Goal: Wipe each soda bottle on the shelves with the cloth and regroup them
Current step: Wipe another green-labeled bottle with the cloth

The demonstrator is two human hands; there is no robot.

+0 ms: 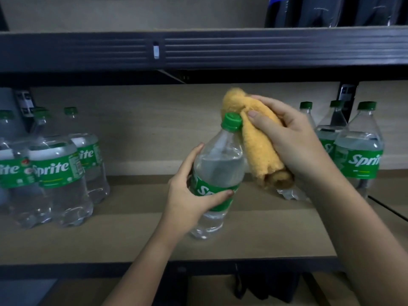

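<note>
Head view: left hand [187, 193] gripped tilted bottle [217, 173], right hand [293, 140] clutched cloth [260, 151] against its cap; flanking bottles likely remained unwiped.

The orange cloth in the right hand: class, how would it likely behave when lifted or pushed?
The orange cloth bunches and folds in the right hand, so probably floppy. Its fuzzy surface suggests it is light and grips rather than slides. Draped against the bottle, it likely moulds around shapes.
</note>
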